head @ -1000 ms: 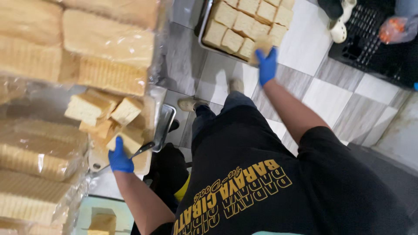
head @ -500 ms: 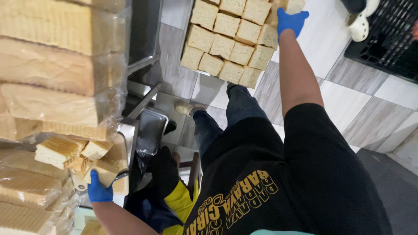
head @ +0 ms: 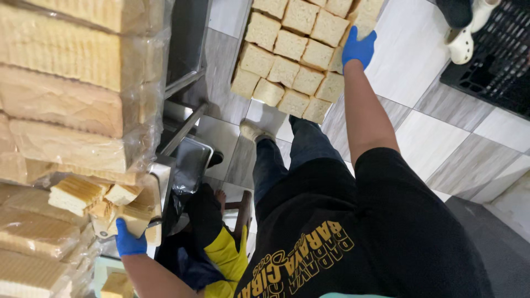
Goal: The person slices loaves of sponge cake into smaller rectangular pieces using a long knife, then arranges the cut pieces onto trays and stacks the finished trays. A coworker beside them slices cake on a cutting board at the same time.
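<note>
My right hand (head: 359, 48), in a blue glove, reaches far forward to a tray of cream bread blocks (head: 292, 60) on the tiled floor. Its fingers close over one bread block (head: 353, 25) at the tray's right edge. My left hand (head: 130, 240), also gloved in blue, is low at the left. It grips a cut bread piece (head: 135, 221) in a small pile of trimmed pieces (head: 83, 196) on a metal surface. My black shirt and jeans fill the lower middle.
Wrapped bread loaves (head: 72, 88) are stacked along the left. A metal pan (head: 190, 160) sits below the stack. A person in yellow and dark clothes (head: 221, 256) crouches by my legs. Another person's white clogs (head: 461, 38) stand beside a black crate (head: 497, 60).
My right hand has carried a bread block forward onto the tray's right edge. My left hand stays at the pile of trimmed pieces. The view has shifted towards the tray.
</note>
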### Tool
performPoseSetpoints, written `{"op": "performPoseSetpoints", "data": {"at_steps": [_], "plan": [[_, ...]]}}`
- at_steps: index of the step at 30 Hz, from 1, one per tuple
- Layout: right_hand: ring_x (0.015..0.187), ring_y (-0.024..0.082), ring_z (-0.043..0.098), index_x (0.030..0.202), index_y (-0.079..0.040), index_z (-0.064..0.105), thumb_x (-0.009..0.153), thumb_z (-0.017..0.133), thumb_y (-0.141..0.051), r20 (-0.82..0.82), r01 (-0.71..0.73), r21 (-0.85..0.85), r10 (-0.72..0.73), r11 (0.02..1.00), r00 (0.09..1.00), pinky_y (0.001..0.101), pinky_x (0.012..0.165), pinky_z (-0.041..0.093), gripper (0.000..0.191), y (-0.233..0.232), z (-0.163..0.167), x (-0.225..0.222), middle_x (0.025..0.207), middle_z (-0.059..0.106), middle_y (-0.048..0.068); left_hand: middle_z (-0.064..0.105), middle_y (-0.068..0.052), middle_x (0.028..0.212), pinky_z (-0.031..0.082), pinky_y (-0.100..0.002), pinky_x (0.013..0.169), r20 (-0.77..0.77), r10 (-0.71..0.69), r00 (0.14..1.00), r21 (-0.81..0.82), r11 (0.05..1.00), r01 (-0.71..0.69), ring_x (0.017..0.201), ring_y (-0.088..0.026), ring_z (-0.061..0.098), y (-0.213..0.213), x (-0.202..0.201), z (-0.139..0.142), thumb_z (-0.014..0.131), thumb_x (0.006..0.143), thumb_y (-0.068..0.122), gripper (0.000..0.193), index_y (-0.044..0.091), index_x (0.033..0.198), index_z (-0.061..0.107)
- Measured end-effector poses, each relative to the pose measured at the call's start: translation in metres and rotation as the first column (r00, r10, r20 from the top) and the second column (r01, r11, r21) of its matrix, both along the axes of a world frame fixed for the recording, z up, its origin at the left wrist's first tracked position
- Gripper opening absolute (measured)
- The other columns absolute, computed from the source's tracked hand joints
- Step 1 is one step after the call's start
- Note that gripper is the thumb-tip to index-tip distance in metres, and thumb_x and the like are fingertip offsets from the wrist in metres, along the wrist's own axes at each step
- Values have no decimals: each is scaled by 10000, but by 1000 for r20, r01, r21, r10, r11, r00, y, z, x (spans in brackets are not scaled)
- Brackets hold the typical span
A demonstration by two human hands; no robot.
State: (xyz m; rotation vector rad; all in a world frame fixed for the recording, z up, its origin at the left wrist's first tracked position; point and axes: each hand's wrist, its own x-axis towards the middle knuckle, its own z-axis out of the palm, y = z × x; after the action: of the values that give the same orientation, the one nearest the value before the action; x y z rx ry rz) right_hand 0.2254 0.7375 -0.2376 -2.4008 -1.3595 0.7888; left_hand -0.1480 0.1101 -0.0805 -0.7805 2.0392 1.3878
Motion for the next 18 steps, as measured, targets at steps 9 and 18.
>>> {"op": "performPoseSetpoints", "data": {"at_steps": [9,18], "plan": [[1445,423,375,1534,95,289,996,792,-405,82,-289,470,285,834,955,455,1209,262,891,-62,13,-5,1549,389,305,640,-127,1356,600,-454,932,-124,-8,992,67,998,17,1161,-291,684,-26,-7,-14,716,936,436,682,66,1465,497],[1221,375,610,1447,-126,534,938,688,-245,-416,-760,649,824,-28,-385,475,1061,480,545,-395,108,-183,1339,632,163,613,-223,1394,572,-450,1010,-574,-1,819,171,978,121,1168,-310,664,-76,32,-50,749,972,242,633,-72,1464,502]]}}
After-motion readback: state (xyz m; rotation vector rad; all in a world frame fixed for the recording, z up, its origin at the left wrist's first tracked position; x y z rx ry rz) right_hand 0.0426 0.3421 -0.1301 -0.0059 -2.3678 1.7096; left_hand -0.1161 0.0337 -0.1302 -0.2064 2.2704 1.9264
